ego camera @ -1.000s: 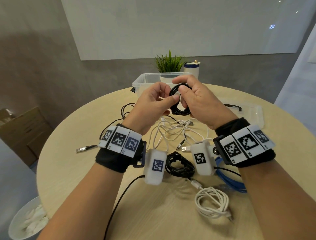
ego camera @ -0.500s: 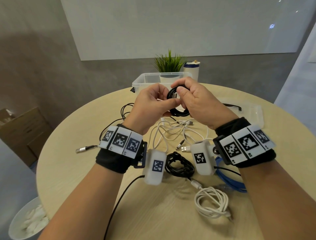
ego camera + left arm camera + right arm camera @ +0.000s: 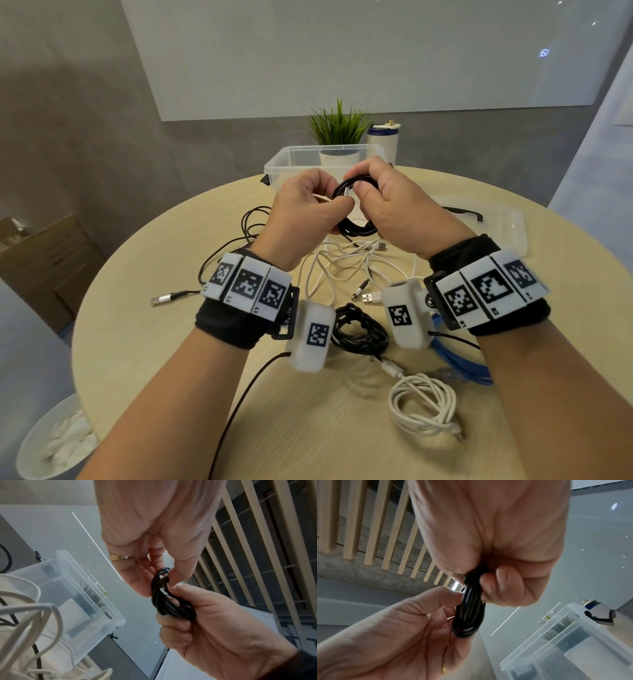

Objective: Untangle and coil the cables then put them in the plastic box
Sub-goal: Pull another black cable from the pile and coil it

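1. Gripping a black cable coil (image 3: 356,205) between them, the left hand (image 3: 305,219) and right hand (image 3: 397,212) are raised together above the round table (image 3: 144,342), just in front of the clear plastic box (image 3: 291,161).
2. In the left wrist view the coil (image 3: 164,596) is a tight bundle of several glossy black loops; the left thumb and fingers (image 3: 137,582) pinch its upper end, while the right hand (image 3: 214,635) curls round the lower part.
3. In the right wrist view the same bundle (image 3: 469,609) hangs upright, clamped under the right hand's curled fingers (image 3: 503,588), with the left hand (image 3: 402,635) touching it from the side.
4. Counted on the table: one loose white cable tangle (image 3: 346,263), one bundled black cable (image 3: 359,329), one coiled white cable (image 3: 424,404), one blue cable (image 3: 462,363) partly hidden by the right wrist, and one loose black cable (image 3: 219,260) ending in a silver plug.
5. One box lid (image 3: 507,226) lies flat to the right of the hands.
6. One potted plant (image 3: 339,126) and one bottle (image 3: 383,140) stand behind the box.
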The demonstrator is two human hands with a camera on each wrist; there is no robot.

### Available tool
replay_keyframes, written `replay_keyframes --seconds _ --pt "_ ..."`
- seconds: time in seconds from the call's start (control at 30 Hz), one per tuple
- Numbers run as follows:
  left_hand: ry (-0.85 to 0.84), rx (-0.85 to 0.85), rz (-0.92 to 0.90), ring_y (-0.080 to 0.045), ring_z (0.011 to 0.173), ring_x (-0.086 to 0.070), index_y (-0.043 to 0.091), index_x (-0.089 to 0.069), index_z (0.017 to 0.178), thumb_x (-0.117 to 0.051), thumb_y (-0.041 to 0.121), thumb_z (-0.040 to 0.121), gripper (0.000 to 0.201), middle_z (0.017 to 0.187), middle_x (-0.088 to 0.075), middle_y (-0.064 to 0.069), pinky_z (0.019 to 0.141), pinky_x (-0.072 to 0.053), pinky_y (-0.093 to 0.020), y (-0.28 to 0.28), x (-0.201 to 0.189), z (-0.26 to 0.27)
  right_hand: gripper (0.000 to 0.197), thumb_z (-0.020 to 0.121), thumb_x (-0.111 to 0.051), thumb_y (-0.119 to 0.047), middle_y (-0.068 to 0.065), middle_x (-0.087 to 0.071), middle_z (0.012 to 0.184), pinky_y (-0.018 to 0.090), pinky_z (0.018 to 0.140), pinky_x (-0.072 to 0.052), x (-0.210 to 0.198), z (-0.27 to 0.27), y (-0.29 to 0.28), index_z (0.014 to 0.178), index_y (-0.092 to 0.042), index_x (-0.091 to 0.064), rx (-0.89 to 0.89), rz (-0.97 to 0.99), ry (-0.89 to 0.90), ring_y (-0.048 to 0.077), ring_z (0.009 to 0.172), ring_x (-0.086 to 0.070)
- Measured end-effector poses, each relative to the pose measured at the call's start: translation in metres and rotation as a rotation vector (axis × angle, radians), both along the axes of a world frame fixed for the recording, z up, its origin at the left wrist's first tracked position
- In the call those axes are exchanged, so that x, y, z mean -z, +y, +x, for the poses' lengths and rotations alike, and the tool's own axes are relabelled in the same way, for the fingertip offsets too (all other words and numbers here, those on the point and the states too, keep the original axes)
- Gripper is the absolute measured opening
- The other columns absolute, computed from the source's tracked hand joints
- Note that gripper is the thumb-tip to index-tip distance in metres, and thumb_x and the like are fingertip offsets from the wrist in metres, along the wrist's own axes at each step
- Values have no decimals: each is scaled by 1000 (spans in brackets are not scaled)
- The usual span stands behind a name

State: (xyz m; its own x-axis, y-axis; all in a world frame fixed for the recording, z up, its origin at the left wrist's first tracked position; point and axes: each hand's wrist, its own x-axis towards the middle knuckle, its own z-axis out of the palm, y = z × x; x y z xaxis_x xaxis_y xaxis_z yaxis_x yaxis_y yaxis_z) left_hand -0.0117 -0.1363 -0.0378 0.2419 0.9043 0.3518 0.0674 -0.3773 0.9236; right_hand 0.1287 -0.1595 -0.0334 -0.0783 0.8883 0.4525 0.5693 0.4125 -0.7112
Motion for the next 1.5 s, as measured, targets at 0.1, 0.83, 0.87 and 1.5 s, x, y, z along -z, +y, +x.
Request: replay_keyframes --seconds 0.1,0.83,0.87,1.5 --pt "38 -30 28 -24 65 -66 11 -54 79 -64 1 81 14 71 -61 -9 69 -59 -51 2 2 0 19 103 -37 -17 -11 -47 82 3 50 -35 -1 0 -2 118 -17 -49 28 26 -44 2 70 -47" --pt "162 -151 131 -37 72 -64 16 -57 73 -69 7 73 14 68 -58 -6 68 -56 -54 6 6 1 26 102 -35 -14 -6 -52 86 1 51 -35 2 -3 5 122 -13 -53 108 36 -118 1 72 -47" --pt "170 -159 133 -38 75 -65 16 -57 73 -68 8 73 13 69 -59 -7 69 -56 -54 5 6 2 27 102 -35 -14 -3 -53 88 1 50 -34 2 -3 5 123 -13 -52 116 32 -133 1 72 -47" --pt "165 -114 74 -23 64 -62 13 -60 74 -60 8 82 10 65 -61 -7 66 -57 -46 11 8 -1 27 99 -38 -11 -14 -48 72 6 50 -35 2 -7 4 116 -15 -59 46 30 -68 -1 61 -43"
